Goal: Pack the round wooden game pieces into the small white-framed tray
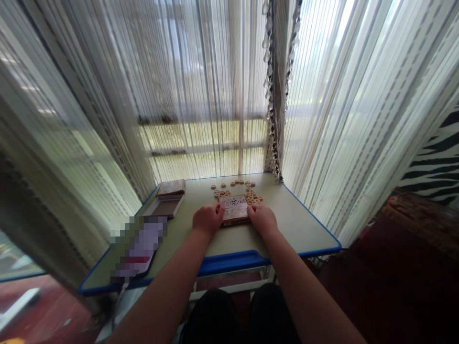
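Observation:
A flat, light-coloured box (pixel 234 208) with dark lettering on top and brown sides is at the middle of the table. My left hand (pixel 208 219) is closed on its left edge, thumb near the top. On the opposite edge, my right hand (pixel 263 219) grips the same box. Several round wooden game pieces with markings, such as the group at the right (pixel 255 197), lie just beyond it. More pieces (pixel 223 193) sit behind its left corner, and a loose row (pixel 238 182) lies farther back. What is under the box is hidden.
An open, shallow box tray (pixel 175 206) lies at the table's left, with a patterned flat item (pixel 171 187) behind it. A blurred-out device (pixel 141 248) with a cable rests at the front left. Blue edging (pixel 233 262) borders the table; sheer curtains (pixel 201 95) hang behind.

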A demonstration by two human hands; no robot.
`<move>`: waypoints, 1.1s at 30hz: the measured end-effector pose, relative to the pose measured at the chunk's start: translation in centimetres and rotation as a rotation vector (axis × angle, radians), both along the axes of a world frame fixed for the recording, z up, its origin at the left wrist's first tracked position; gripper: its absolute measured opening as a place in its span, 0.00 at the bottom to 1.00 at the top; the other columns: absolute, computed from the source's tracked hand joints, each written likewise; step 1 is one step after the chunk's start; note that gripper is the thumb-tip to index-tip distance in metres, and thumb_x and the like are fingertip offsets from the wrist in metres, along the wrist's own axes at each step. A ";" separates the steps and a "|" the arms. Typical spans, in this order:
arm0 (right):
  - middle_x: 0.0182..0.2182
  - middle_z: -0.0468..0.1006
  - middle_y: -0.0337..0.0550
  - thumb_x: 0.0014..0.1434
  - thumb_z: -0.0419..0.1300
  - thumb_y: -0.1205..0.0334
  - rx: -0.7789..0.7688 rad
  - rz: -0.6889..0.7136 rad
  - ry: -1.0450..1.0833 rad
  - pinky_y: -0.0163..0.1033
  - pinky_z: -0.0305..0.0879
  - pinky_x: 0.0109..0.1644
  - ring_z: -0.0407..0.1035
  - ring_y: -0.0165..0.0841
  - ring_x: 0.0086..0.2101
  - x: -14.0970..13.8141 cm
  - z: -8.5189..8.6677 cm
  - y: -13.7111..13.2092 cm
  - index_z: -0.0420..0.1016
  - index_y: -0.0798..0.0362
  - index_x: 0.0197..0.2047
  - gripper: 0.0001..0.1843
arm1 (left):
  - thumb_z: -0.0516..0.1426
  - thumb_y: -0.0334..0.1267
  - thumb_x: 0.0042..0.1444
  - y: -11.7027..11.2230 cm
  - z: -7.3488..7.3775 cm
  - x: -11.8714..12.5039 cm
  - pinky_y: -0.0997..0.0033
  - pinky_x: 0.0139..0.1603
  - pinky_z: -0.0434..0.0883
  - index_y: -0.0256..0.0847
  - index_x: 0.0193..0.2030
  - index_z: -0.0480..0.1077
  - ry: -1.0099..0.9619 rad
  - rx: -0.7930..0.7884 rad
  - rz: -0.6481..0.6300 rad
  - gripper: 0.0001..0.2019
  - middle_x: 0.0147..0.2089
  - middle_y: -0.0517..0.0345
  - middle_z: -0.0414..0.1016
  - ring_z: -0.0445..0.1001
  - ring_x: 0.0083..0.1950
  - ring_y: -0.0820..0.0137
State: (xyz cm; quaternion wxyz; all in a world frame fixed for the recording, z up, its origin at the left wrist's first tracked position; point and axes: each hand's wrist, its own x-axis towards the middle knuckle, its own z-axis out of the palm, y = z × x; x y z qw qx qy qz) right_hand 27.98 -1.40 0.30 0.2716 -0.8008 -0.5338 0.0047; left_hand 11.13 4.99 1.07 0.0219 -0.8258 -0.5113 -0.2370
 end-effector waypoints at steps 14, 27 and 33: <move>0.36 0.76 0.48 0.55 0.47 0.56 -0.016 0.000 0.060 0.35 0.58 0.39 0.67 0.34 0.35 -0.3 0.3 0.0 0.78 0.52 0.33 0.19 | 0.59 0.37 0.45 2.7 -0.1 0.3 0.75 0.25 0.67 0.43 0.57 0.58 -0.699 -0.661 -0.154 0.30 0.38 0.54 0.76 0.73 0.29 0.71; 0.39 0.74 0.47 0.57 0.45 0.53 -0.013 0.030 0.058 0.36 0.58 0.41 0.67 0.35 0.38 -0.3 0.2 -0.1 0.77 0.50 0.37 0.21 | 0.58 0.30 0.43 3.1 0.4 -0.1 0.85 0.07 0.47 0.29 0.38 0.69 -1.044 -1.047 -0.250 0.13 0.22 0.56 0.71 0.57 0.12 0.83; 0.40 0.73 0.46 0.57 0.46 0.52 0.071 0.051 0.059 0.34 0.56 0.46 0.64 0.33 0.42 -0.2 0.1 -0.1 0.76 0.48 0.40 0.19 | 0.58 0.29 0.41 3.2 0.6 -0.6 0.87 0.08 0.47 0.31 0.35 0.69 -1.110 -1.073 -0.273 0.11 0.19 0.61 0.67 0.52 0.12 0.86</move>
